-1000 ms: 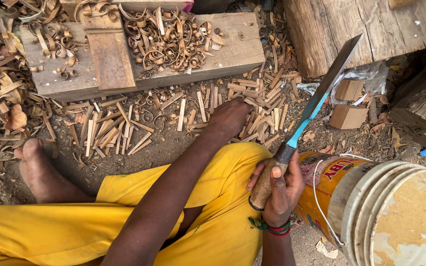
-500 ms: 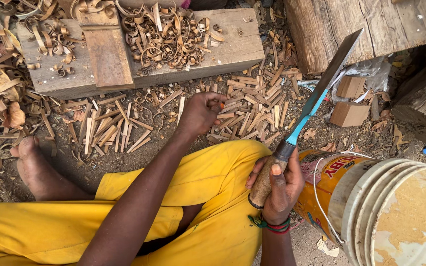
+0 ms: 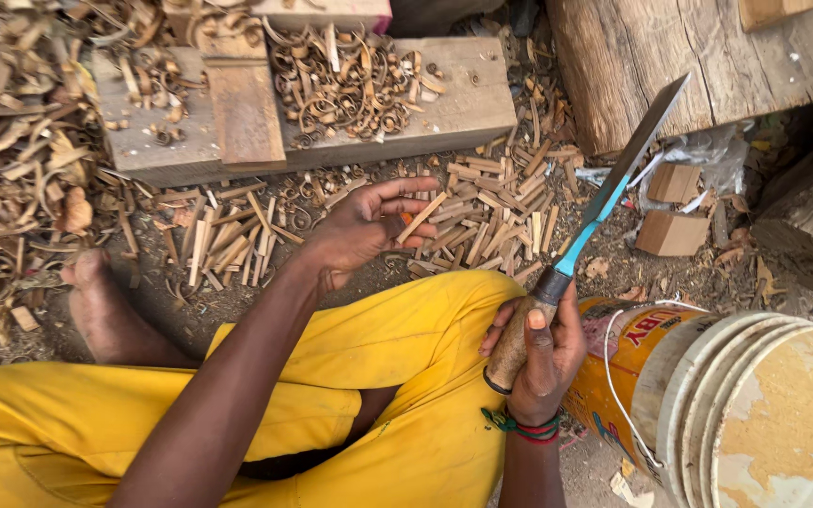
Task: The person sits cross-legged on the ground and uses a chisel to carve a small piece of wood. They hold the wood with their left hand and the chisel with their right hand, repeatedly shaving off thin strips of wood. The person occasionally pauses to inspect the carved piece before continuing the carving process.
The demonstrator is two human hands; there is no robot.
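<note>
Left hand (image 3: 364, 226) holds wood strip (image 3: 422, 217) over chips; right hand (image 3: 543, 353) raises cleaver (image 3: 613, 183).

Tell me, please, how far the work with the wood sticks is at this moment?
Done, it seems: many short cut sticks lie on the ground, and curled shavings cover the wooden block. In hand: the left hand holds one small wood stick in its fingers, and the right hand grips a long knife, blade pointing up and away. Left: this stick looks not yet cut; the blade is apart from it.
</note>
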